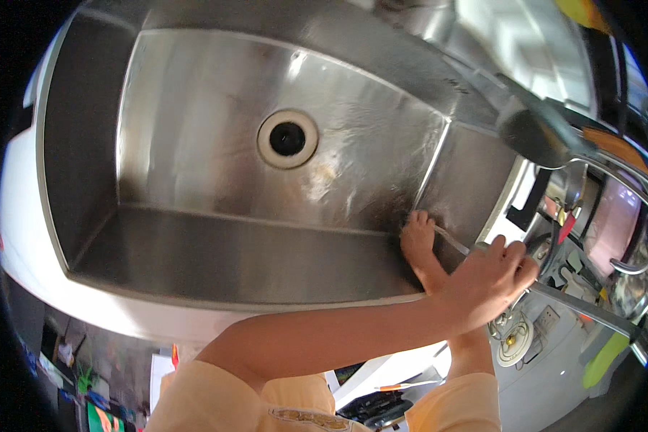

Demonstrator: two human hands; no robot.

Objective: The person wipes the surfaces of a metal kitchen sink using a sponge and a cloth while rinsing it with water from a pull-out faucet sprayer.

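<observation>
A stainless steel sink fills the upper left and middle, with a round drain in its bottom. My left hand crosses over my right forearm and is closed around the end of a metal faucet spout past the sink's right rim. A thin, pale stream, apparently water, runs from beside that hand towards my right hand. Down in the near right corner of the sink, my right hand has its fingers against the steel; whether anything is under them is hidden. The sink floor looks wet.
A large ladle or spoon hangs over the back right rim. Beyond the right rim are a pink container, a white round lid or plate with a gold knob, a wall socket and a green item. The sink's white front edge runs before me.
</observation>
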